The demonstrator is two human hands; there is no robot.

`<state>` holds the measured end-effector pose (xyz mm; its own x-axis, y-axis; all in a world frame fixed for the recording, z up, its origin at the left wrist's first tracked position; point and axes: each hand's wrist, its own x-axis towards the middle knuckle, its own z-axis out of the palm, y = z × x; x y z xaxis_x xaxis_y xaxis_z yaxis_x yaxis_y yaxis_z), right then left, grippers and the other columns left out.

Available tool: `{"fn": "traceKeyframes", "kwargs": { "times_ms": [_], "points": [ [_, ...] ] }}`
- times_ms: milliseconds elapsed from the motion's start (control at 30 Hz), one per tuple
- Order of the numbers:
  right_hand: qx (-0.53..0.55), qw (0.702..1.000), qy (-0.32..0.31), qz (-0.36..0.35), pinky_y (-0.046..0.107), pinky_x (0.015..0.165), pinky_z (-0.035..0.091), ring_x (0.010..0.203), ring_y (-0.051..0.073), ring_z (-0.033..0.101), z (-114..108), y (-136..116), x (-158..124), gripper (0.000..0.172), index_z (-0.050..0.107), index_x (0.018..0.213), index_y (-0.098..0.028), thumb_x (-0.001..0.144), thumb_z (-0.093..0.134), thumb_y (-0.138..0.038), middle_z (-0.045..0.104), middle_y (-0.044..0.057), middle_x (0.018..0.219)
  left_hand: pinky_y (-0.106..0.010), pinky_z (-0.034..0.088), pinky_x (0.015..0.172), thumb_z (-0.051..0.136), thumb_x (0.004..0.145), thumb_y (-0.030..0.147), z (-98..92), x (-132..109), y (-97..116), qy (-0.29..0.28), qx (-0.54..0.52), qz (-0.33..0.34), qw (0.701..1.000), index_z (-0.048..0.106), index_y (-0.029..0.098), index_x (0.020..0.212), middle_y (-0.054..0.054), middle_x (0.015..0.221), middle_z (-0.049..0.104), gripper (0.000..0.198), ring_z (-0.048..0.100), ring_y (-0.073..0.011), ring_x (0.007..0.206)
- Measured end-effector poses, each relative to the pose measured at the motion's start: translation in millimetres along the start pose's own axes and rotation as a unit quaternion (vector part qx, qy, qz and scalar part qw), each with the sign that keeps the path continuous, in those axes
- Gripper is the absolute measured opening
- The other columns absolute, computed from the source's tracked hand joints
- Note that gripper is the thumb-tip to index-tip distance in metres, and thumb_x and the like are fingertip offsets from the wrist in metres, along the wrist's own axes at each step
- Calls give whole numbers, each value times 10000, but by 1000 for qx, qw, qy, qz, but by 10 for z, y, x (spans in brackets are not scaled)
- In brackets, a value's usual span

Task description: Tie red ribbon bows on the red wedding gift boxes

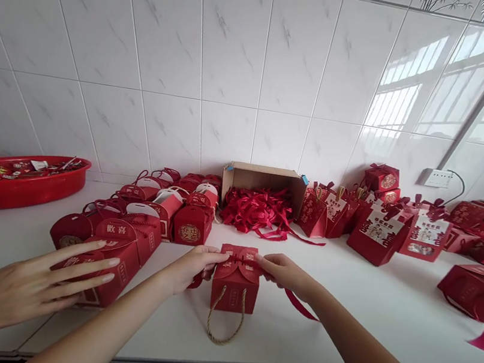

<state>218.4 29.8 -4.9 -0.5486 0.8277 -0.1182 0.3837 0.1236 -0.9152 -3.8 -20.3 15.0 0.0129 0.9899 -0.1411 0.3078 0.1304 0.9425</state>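
A small red gift box (234, 292) stands on the white counter straight ahead, its petal-shaped top flaps folded together. A twisted rope handle (222, 341) hangs down its near side. My left hand (196, 267) pinches at the left of the lid, a bit of dark red ribbon showing under the fingers. On the other side, my right hand (286, 275) is closed on a red ribbon (301, 307), whose tail trails off to the right. The ribbon passes through slots at the lid's middle. Both sets of fingertips touch or nearly touch the box top.
Another person's hand (35, 284) rests on red boxes (123, 273) at left. Behind stand a red basin (16, 196) of sweets and a carton (265, 176) full of red ribbons (256, 208). Red bags (376, 238) and a ribboned box (468, 294) sit to the right.
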Motion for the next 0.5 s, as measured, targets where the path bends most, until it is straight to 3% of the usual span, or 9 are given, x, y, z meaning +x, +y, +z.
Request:
{"fn": "traceKeyframes", "kwargs": {
  "times_ms": [133,267,367,500],
  "points": [
    [-17,998,26,-55,231,494,245,527,83,324,-26,43,26,492,526,617,-161,716,611,-635,424,-39,557,-267,151,497,668,675,504,-7,-8,13,-35,-53,-4,998,406,205,538,65,514,265,420,170,-75,474],
    [-17,996,42,-72,237,493,266,518,92,361,-55,67,59,482,558,619,-159,711,610,-629,457,-27,538,-277,107,501,694,678,461,-7,-19,22,-33,-68,-7,997,465,200,555,61,493,287,368,159,-76,474],
    [-15,996,46,-77,237,488,255,519,87,357,-69,58,61,480,583,636,-154,703,614,-628,491,-16,587,-263,109,487,721,645,439,10,-24,23,-27,-70,-16,997,532,187,623,51,513,399,315,208,-68,468],
    [-7,996,48,-78,235,483,231,527,77,333,-88,59,34,453,594,664,-153,689,644,-602,491,-18,639,-246,98,470,741,573,477,29,-21,29,-20,-60,-26,998,521,177,629,69,501,402,376,204,-62,452]
  ]
}}
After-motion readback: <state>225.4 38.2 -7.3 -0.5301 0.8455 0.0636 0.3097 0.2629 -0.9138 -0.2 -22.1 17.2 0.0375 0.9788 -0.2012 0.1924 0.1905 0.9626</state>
